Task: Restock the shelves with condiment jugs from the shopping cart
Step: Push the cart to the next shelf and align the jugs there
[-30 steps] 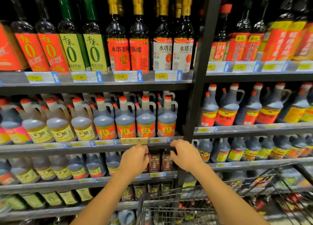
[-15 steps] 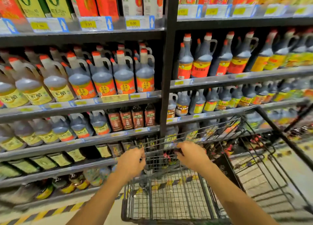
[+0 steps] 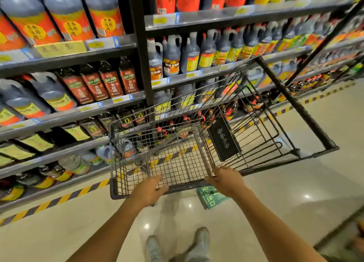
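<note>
A wire shopping cart [image 3: 239, 80] stands against the shelves, and I see no jug in its basket. My left hand [image 3: 149, 190] lies over the cart's near rim with the fingers curled onto it. My right hand [image 3: 224, 180] grips the same rim at its right corner. Dark condiment jugs [image 3: 171, 55] with handles and yellow or orange labels fill the shelf above the cart. Bigger jugs with orange labels [image 3: 67, 15] stand at the upper left.
A black shelf upright [image 3: 141, 45] divides two bays packed with bottles and jugs down to floor level. Yellow-black hazard tape [image 3: 59, 200] runs along the shelf foot. The cart's black handle bar [image 3: 295, 104] points right. A green floor sign [image 3: 208, 198] lies under the cart's near end, and my shoes [image 3: 199, 240] are below.
My view has tilted from the shelves down to the cart and floor. Both hands have dropped from the shelf edge and now rest on the cart's near rim.
</note>
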A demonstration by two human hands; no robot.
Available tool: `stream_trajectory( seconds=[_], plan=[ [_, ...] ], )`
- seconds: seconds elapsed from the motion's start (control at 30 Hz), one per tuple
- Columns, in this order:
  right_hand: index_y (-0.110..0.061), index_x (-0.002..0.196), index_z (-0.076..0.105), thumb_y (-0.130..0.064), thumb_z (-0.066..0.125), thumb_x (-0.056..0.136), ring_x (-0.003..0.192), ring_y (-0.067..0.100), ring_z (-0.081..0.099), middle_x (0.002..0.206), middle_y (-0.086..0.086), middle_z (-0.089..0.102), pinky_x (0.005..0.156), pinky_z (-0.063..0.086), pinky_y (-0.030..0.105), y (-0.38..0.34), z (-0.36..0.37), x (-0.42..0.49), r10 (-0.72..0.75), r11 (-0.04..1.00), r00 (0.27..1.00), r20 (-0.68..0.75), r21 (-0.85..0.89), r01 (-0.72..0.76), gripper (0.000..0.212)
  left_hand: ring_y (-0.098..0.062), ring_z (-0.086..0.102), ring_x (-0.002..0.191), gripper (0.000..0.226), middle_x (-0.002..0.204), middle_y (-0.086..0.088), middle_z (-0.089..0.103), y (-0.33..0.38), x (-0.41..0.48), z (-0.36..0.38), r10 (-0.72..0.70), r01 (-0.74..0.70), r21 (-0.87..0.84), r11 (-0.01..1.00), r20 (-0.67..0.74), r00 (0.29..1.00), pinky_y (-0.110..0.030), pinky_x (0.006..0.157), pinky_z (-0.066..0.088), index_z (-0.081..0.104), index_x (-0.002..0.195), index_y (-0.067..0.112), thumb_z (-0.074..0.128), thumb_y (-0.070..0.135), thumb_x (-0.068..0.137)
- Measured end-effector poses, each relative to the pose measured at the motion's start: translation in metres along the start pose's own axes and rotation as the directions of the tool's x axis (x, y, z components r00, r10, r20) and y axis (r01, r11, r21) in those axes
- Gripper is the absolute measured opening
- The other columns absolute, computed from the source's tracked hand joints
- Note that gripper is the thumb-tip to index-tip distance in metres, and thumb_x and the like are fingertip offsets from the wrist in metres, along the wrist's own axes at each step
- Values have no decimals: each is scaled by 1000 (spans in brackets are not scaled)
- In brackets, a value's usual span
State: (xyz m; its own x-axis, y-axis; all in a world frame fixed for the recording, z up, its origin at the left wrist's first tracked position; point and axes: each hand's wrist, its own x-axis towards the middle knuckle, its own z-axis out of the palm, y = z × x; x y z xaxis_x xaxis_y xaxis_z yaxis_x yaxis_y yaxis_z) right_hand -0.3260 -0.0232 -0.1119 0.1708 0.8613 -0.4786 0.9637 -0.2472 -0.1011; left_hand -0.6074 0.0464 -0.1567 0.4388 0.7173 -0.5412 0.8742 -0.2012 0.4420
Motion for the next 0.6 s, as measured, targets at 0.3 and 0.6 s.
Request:
stream_trajectory(
  seconds=[0.3,0.6],
  plan=[
    [-24,113,71,-73,30,97,105,20,65,105,0,73,104,41,37,66,12,18,-42,989,999,-7,-141,40,66,-25,63,113,51,119,-5,72,5,19,54,-159,156,-43,987,-88,983,-31,93,44,67,123,23,41,59,99],
    [-24,95,75,-78,36,92,88,18,64,86,-2,72,96,46,34,102,29,18,-41,990,996,-79,-137,30,67,-19,65,97,63,103,2,77,27,22,87,-155,139,-147,979,-99,983,-28,82,40,71,117,28,30,66,88]
  ],
)
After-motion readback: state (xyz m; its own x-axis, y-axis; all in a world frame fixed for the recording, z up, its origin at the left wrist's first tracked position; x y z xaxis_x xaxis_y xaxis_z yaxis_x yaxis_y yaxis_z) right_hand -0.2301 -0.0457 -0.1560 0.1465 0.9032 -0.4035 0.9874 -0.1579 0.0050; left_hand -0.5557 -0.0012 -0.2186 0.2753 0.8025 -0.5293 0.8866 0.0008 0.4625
